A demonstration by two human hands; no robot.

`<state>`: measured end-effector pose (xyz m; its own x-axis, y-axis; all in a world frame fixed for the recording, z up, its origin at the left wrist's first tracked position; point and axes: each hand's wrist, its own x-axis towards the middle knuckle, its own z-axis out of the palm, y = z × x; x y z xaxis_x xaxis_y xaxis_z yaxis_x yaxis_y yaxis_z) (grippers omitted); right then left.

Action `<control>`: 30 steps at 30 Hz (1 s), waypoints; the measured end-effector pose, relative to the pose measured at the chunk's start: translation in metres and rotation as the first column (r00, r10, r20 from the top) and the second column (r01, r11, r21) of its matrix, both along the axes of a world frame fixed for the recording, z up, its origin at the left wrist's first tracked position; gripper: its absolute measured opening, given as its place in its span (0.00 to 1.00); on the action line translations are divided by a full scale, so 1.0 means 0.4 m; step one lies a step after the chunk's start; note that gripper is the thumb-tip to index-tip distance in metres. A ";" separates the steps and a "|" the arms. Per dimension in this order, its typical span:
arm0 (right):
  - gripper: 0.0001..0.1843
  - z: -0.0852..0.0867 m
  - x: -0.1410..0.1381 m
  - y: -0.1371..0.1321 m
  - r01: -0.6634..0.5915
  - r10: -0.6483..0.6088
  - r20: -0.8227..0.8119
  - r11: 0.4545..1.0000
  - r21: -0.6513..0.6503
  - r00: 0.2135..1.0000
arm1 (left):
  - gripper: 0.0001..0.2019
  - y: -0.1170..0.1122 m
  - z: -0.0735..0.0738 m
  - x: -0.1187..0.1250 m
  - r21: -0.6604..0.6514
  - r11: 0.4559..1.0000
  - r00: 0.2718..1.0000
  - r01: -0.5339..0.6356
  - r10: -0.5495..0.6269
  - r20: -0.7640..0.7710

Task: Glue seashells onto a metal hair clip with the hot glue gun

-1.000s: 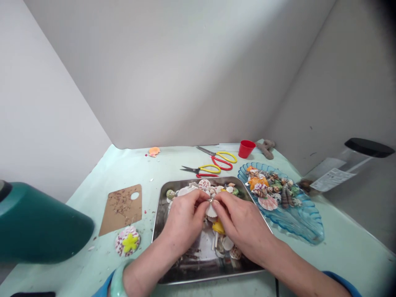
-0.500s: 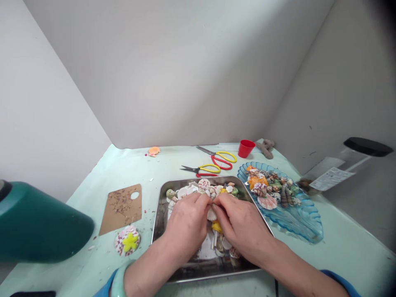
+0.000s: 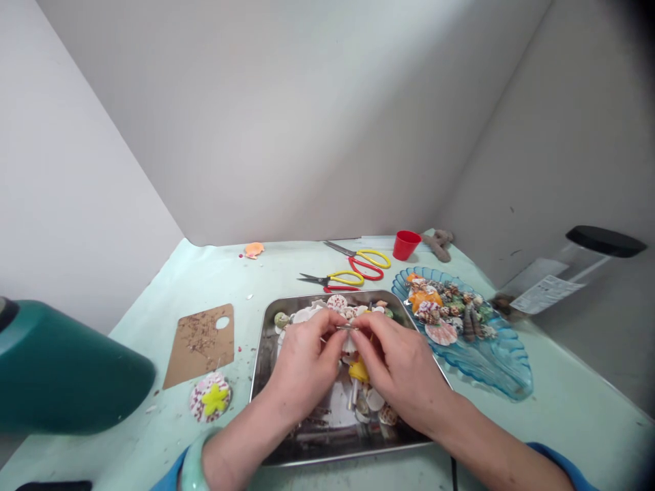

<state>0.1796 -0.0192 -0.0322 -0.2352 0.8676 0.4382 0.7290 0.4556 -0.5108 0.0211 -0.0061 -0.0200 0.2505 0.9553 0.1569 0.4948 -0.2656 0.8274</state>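
Over the metal tray (image 3: 271, 436), my left hand (image 3: 310, 356) and my right hand (image 3: 396, 361) meet fingertip to fingertip. Between them they pinch a thin, silvery sliver-like piece (image 3: 348, 327), too small to name. My fingers partly cover it. Below and behind the hands, the tray holds many shells, among them a speckled scallop shell (image 3: 336, 302) at the far rim. A yellow piece (image 3: 359, 370) and a short white stick (image 3: 353, 394) show between my palms.
Left lie a stained brown board (image 3: 199, 344), a speckled round piece with a yellow flower (image 3: 213, 398) and a green bottle (image 3: 76, 368). Behind are two pairs of scissors (image 3: 348, 278) (image 3: 376, 259) and a red cup (image 3: 406, 245). Right stand a blue shell-filled dish (image 3: 504, 361) and a clear jar (image 3: 578, 266).
My hands have turned and opened up slightly, so the thin piece between the fingertips now shows. More of the yellow piece and the tray floor is visible beneath them.
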 end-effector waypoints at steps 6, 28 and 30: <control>0.07 0.004 -0.001 -0.002 -0.048 0.047 0.017 0.998 0.051 0.999 | 0.05 -0.002 -0.004 0.001 -0.037 0.999 0.999 -0.002 0.003 0.034; 0.11 0.007 -0.003 -0.003 -0.077 0.037 0.160 0.965 0.250 0.986 | 0.04 -0.004 -0.005 0.002 -0.054 0.999 0.997 0.000 -0.005 -0.083; 0.12 0.009 -0.003 -0.005 -0.090 0.046 0.168 0.961 0.263 0.985 | 0.05 -0.002 -0.009 0.002 -0.075 0.997 0.998 0.005 -0.009 -0.055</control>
